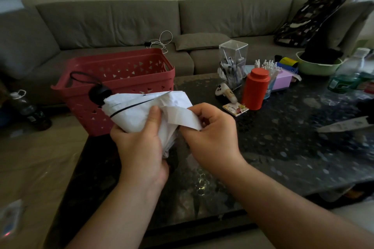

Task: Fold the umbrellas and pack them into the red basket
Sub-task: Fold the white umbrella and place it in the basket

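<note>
A white folding umbrella (133, 111) with thin dark trim lies collapsed between both hands, its black handle and wrist loop pointing up-left toward the basket. My left hand (139, 143) grips the bundled canopy from below, thumb pressed on top. My right hand (210, 135) pinches a loose white flap of the canopy at its right side. The red basket (129, 81) with triangular holes stands on the table's far left corner, just behind the umbrella. I cannot see the basket's floor.
The dark patterned table (283, 147) carries a red canister (255, 89), a clear pen holder (232, 62), a small white controller, a green bowl (317, 64), bottles, and a knife-like object (344, 125) at right. A grey sofa (125, 20) runs behind.
</note>
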A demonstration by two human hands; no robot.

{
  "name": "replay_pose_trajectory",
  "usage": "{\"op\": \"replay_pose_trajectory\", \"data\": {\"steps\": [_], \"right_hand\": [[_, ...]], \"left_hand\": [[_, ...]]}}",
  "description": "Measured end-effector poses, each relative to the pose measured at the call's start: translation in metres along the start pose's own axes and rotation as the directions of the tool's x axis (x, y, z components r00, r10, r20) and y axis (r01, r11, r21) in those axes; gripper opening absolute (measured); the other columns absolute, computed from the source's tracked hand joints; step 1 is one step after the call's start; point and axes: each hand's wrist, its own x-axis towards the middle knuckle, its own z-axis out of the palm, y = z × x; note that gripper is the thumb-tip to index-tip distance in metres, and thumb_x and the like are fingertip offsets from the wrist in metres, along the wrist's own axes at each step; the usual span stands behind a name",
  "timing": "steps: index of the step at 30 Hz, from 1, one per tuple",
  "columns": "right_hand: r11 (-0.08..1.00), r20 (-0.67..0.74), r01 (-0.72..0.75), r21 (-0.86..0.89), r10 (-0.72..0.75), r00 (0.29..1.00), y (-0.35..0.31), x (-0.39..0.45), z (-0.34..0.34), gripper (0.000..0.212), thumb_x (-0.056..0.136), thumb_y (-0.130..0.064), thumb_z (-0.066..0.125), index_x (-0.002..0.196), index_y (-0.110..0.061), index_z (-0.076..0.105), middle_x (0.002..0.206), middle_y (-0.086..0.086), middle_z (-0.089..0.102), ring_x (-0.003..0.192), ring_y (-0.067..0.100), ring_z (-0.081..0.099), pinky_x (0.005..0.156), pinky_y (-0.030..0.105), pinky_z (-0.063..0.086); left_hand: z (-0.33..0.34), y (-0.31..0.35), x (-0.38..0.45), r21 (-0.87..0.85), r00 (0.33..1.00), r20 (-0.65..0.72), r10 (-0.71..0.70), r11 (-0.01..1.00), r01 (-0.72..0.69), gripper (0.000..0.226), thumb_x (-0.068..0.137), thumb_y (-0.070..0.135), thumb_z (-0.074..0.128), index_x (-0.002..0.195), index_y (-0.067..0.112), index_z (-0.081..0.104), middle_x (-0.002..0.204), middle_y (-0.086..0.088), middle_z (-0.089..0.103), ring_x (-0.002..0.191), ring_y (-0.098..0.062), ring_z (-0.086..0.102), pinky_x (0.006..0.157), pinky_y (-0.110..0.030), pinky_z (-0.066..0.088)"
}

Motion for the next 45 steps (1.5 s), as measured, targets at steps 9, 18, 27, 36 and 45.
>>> {"op": "replay_pose_trajectory", "data": {"steps": [9, 18, 27, 36, 45], "right_hand": [[0.888, 0.294, -0.324, 0.327, 0.230, 0.928, -0.001, 0.018, -0.027, 0.031, 0.091, 0.009, 0.068, 0.106, -0.014, 0.081, 0.097, 0.011, 0.080, 0.083, 0.022, 0.074, 0.080, 0.036, 0.061], [0.988, 0.265, -0.143, 0.050, 0.125, 0.956, -0.013, 0.036, -0.053, 0.013, 0.093, -0.022, 0.078, 0.105, -0.025, 0.076, 0.097, 0.006, 0.074, 0.089, 0.032, 0.074, 0.082, 0.054, 0.063], [0.988, 0.468, -0.127, -0.083, 0.151, 0.871, -0.016, 0.036, -0.057, 0.007, 0.095, -0.026, 0.075, 0.102, -0.025, 0.075, 0.099, 0.009, 0.072, 0.086, 0.035, 0.070, 0.081, 0.049, 0.062], [0.927, 0.788, -0.345, -0.148, 0.321, 0.525, -0.002, 0.035, -0.064, 0.023, 0.102, -0.032, 0.063, 0.087, -0.034, 0.080, 0.088, 0.004, 0.071, 0.081, 0.016, 0.063, 0.073, 0.028, 0.054], [0.913, 0.681, -0.409, 0.006, 0.296, 0.670, 0.010, 0.038, -0.062, 0.009, 0.082, -0.032, 0.076, 0.078, -0.025, 0.080, 0.084, 0.002, 0.076, 0.081, 0.016, 0.070, 0.075, 0.030, 0.059]], "left_hand": [[-0.011, 0.005, 0.017, 0.119, 0.999, 0.040, 0.010, 0.993, -0.014, 0.072, 0.081, 0.022, 0.091, 0.138, 0.025, 0.048, 0.126, 0.004, 0.071, 0.107, -0.020, 0.076, 0.091, -0.051, 0.063], [-0.020, 0.012, 0.010, 0.315, 0.925, 0.296, 0.239, 0.889, -0.331, 0.082, 0.080, 0.022, 0.089, 0.145, 0.031, 0.039, 0.129, 0.016, 0.063, 0.110, 0.003, 0.069, 0.093, -0.032, 0.058], [-0.022, 0.016, 0.013, 0.357, 0.894, 0.430, 0.126, 0.886, -0.296, 0.077, 0.074, 0.021, 0.087, 0.137, 0.035, 0.044, 0.125, 0.010, 0.069, 0.109, -0.007, 0.074, 0.084, -0.036, 0.063], [-0.031, 0.023, 0.028, 0.572, 0.793, 0.538, -0.286, 0.815, -0.095, 0.078, 0.062, 0.026, 0.088, 0.132, 0.025, 0.053, 0.118, -0.003, 0.077, 0.099, -0.022, 0.079, 0.078, -0.039, 0.064], [-0.034, 0.022, 0.033, 0.557, 0.787, 0.539, -0.299, 0.828, -0.067, 0.087, 0.063, 0.024, 0.098, 0.137, 0.021, 0.053, 0.122, -0.009, 0.076, 0.105, -0.028, 0.077, 0.088, -0.049, 0.063]]}}
